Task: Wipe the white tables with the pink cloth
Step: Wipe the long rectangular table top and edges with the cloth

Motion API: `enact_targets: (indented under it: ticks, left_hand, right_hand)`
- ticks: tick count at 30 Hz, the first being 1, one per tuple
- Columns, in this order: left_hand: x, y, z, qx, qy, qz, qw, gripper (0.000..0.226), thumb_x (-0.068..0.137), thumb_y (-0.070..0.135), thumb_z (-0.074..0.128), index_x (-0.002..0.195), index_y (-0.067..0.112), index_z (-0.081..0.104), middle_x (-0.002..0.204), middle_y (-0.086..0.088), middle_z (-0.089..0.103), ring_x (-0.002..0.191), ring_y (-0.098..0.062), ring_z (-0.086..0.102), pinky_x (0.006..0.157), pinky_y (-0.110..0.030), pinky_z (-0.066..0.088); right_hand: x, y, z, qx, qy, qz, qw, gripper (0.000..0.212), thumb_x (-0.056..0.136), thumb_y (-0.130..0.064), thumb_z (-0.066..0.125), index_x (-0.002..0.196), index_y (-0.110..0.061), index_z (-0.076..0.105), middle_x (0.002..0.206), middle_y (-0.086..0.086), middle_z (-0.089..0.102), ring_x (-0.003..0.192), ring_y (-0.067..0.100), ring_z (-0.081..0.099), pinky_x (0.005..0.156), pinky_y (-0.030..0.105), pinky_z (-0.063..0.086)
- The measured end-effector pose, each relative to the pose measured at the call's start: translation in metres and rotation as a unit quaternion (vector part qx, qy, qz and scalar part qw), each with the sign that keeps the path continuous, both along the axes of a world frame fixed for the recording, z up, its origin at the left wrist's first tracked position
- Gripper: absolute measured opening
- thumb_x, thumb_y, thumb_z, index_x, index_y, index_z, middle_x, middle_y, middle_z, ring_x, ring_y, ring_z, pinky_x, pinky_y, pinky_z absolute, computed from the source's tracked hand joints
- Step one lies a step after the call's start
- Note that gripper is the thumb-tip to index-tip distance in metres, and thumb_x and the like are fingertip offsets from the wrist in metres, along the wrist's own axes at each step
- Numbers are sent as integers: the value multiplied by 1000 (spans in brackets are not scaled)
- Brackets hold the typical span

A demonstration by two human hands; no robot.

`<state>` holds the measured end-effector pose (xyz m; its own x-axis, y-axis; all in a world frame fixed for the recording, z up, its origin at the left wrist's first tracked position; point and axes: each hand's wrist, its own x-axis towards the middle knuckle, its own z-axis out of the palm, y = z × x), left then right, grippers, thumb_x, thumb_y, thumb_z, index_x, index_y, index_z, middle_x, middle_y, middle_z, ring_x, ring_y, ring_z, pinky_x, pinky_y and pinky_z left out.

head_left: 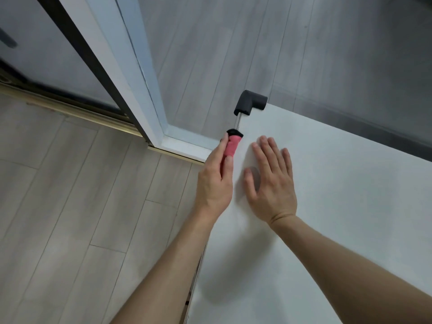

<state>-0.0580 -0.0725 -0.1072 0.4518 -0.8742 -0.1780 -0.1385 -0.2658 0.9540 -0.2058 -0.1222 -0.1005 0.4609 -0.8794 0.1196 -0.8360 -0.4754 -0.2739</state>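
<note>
Your left hand grips the one pink cloth, bunched small, with fingers and thumb curled round it. It is pressed to the left edge of the white table. Your right hand lies flat on the top just beside it, fingers straight, holding nothing. One black corner guard caps the far corner. Pale plank floor lies left, and a white door frame stands beyond.

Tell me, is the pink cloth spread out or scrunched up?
Scrunched up. The left hand holds the pink cloth as a narrow wad at the edge of the white table.
</note>
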Motion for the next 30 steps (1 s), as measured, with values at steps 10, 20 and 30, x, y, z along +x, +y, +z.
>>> enact_targets:
  ticks: [10,20,30]
  left_hand:
    - [-2,-26,3,-14,-34,30,999,41,114,27,57,155,28,62,146,12,70,130,-2,64,104,-6,45]
    - [10,-33,4,9,-56,1,998,40,113,30,57,153,33,64,134,11,77,116,-9,73,101,-25,56]
    - [24,-59,5,84,-74,-35,993,33,116,32,49,142,28,68,107,0,78,105,-28,71,84,-32,51]
  right_hand:
    - [0,-1,0,-5,-11,1,1000,65,106,-34,46,166,-10,38,177,5,27,167,20,16,134,57,16]
    - [-1,-3,-2,-6,-10,-1,1000,65,106,-33,47,167,-12,36,178,3,26,167,18,14,134,56,14]
    - [1,-2,3,3,-11,-6,1000,65,106,-33,47,166,-11,37,178,4,27,167,18,14,135,54,12]
